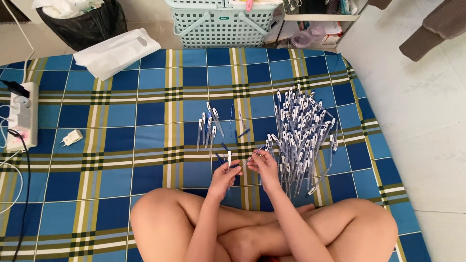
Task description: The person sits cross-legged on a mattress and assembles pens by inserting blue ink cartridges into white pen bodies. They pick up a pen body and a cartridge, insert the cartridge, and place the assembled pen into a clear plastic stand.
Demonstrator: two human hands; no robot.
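Left hand (224,171) pinching pen cap (229,156), right hand (263,162) gripping pen barrel (253,156), basket (221,25) behind.

The person sits cross-legged on the mat (145,145); the hands meet just before the knees — left hand (224,175) beside right hand (263,165), each pinching a pen part. The big pen pile (303,131) lies right of the hands; a small row of pens (208,127) lies beyond the left hand, with loose refills (241,127) between row and pile. Far left, at the mat's edge, sits a power strip (22,115), a charger (72,138) just right of it. A bag (116,51) overlaps the mat's far edge; behind it — off the mat — stands a basket (223,24).
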